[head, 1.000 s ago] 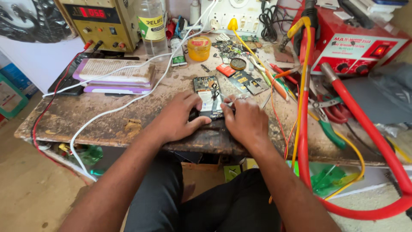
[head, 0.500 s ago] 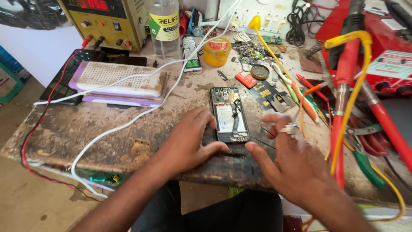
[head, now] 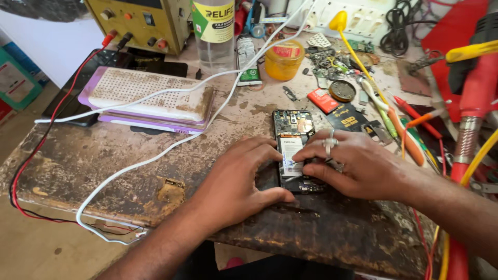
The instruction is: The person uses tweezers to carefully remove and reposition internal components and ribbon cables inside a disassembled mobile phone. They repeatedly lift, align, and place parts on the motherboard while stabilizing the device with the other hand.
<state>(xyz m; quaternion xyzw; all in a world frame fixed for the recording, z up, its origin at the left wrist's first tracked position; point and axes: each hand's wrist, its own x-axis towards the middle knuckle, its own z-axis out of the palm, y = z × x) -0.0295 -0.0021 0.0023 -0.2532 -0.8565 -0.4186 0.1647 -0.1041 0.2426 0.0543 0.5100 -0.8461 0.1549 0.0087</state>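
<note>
An opened phone (head: 292,139) with its back cover off lies on the worn wooden bench (head: 104,171), its circuit board and white-labelled battery showing. My left hand (head: 236,181) presses on the phone's left edge, thumb along the lower end. From the right, my right hand (head: 353,166), with a ring on one finger, lies over the lower half of the phone, fingertips on the battery. Both hands hold the phone flat against the bench.
A yellow power supply (head: 140,21), a clear bottle (head: 213,33), an orange jar (head: 284,59) and a white power strip (head: 358,18) line the back. A purple-edged perforated pad (head: 148,98) and white cables (head: 155,155) lie left. Small parts, tools, red hoses (head: 474,103) crowd the right.
My right hand has come back from the bench's right side onto the phone. My left hand has shifted a little along the phone's left edge. The view has tilted down and closer.
</note>
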